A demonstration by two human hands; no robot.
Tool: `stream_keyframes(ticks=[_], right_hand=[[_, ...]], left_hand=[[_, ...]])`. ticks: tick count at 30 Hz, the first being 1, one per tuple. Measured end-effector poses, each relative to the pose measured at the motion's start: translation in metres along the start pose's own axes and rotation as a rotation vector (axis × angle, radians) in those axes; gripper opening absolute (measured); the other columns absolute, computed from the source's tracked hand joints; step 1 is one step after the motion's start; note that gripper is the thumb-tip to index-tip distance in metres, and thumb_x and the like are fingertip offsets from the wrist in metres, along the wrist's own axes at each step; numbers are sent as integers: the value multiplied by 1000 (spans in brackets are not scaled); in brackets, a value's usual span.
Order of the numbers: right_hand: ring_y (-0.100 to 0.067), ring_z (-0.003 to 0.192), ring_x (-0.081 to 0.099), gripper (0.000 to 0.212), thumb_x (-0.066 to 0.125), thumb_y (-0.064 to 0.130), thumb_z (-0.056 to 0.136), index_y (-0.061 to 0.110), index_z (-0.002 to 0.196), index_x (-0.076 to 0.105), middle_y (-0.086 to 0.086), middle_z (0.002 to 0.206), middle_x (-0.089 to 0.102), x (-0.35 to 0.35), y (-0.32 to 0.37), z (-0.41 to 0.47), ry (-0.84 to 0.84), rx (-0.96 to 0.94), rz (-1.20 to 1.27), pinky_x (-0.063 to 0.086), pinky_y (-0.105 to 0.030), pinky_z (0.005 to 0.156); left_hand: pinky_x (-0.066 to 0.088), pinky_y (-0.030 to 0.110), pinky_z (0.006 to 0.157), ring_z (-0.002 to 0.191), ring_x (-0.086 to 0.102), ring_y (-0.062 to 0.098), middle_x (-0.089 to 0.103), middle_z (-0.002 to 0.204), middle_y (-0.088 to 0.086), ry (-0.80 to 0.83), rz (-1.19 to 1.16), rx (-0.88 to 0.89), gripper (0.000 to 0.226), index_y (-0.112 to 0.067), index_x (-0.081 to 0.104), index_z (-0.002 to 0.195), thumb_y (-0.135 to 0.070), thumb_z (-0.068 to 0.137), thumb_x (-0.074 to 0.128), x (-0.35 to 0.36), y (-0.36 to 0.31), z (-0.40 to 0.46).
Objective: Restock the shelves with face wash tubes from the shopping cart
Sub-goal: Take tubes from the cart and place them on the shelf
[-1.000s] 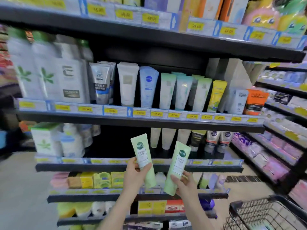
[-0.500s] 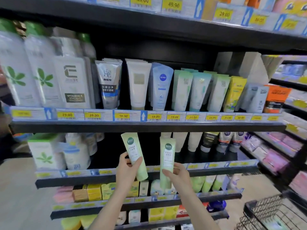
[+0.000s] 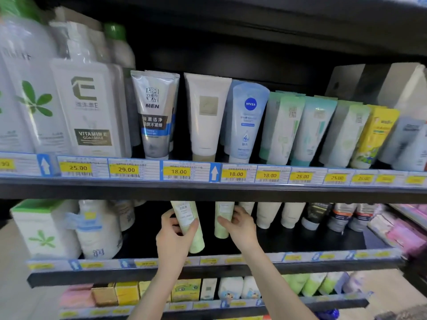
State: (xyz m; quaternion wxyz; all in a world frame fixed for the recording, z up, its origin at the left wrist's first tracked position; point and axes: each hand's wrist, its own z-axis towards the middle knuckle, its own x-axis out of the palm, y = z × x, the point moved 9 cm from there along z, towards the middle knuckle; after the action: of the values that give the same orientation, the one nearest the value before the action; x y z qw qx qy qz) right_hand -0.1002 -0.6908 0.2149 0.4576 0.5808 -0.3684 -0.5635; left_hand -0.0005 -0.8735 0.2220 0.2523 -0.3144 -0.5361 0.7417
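Gripping pale green tube [image 3: 187, 224], tilted: left hand [image 3: 172, 236] | right hand [image 3: 240, 225] clasps upright pale green twin [image 3: 222, 219]

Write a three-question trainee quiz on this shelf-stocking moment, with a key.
1. True or false: each hand holds one pale green tube.
2. Which shelf are the tubes going onto? A) the one with the Nivea tube B) the one directly below it C) the one with the yellow boxes
3. Fill in: the price tag under the grey MEN tube reads ____.

Key:
1. True: the left hand grips the left green tube, the right hand the right green tube.
2. B, below the Nivea tube.
3. 18.00, on the tag under the MEN tube.
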Motion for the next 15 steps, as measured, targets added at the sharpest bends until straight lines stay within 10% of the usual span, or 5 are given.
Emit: stream_keyframes(ticks=[15], right_hand=[[-25,101,61,38,66,30,86,11,115,50,-6,105,65,13,-10,36,-139,-75,-362,43,-27,76]], left_hand=[[40,12,61,74,54,-2,56,87,-8,12,48,85,59,-9,45,124,-27,76,75,3,7,2]])
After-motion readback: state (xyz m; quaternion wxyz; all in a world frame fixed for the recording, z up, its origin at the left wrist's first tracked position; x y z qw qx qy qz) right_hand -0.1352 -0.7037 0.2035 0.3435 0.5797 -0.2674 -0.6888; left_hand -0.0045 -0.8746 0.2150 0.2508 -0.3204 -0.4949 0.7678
